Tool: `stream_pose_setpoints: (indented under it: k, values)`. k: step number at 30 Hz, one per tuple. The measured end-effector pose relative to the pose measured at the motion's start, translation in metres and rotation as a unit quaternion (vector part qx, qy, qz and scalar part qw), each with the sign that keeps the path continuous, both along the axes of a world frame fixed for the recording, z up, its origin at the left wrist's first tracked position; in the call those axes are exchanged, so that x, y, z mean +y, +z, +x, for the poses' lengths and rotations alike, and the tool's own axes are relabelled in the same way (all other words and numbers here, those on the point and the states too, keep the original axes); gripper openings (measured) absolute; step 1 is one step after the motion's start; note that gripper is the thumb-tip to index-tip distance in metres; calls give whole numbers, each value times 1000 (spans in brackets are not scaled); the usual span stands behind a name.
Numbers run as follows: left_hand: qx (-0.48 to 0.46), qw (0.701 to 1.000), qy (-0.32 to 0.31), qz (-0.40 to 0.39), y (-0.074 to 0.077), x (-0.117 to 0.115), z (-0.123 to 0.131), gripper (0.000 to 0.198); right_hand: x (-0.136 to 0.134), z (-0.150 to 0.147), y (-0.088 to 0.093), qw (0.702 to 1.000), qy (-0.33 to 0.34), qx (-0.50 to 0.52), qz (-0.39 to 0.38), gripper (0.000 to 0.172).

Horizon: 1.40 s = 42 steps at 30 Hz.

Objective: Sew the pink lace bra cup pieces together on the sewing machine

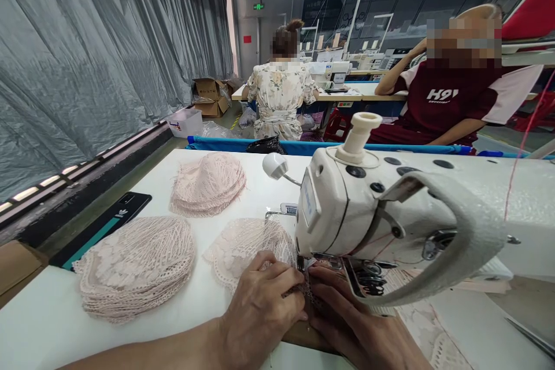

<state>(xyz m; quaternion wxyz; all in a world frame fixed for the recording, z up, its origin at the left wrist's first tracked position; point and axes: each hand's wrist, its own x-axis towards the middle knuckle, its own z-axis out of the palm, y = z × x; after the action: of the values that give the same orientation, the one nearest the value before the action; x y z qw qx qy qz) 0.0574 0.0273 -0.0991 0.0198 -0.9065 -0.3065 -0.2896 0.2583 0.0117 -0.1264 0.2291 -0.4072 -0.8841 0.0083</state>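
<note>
A pale pink lace piece (243,243) with a scalloped edge lies at the needle area of the white sewing machine (329,202). My left hand (266,303) is closed on the lace just left of the presser foot, its fingers curled and pressed together. From the right, my right hand (359,318) grips the lace's near edge close beside the needle, fingers partly under the machine head. The exact stitching spot is hidden by my fingers and the machine. More lace (433,329) lies to the right, beyond my right hand.
Two stacks of lace pieces, one near (139,266) and one farther back (210,185), sit left on the white table (39,329). A dark box (113,222) lies at the left edge. Scissors-like metal blades (529,335) lie far right. Two people sit beyond.
</note>
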Motion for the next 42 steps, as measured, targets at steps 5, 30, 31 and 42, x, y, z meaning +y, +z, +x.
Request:
stream_pose_setpoints:
  k: [5, 30, 31, 42]
  values:
    - [-22, 1000, 10, 2, -1, -2, 2, 20, 1, 1, -2, 1000, -1, -16, 18, 24]
    - [-31, 999, 7, -13, 1, -4, 1, 18, 2, 0, 11, 998, 1, 8, 61, 17]
    - [-30, 999, 6, -17, 2, -4, 1, 19, 1, 0, 13, 997, -1, 5, 74, 17]
    - [-6, 1000, 4, -23, 4, -6, 0, 20, -2, 0, 17, 998, 0, 19, 64, 20]
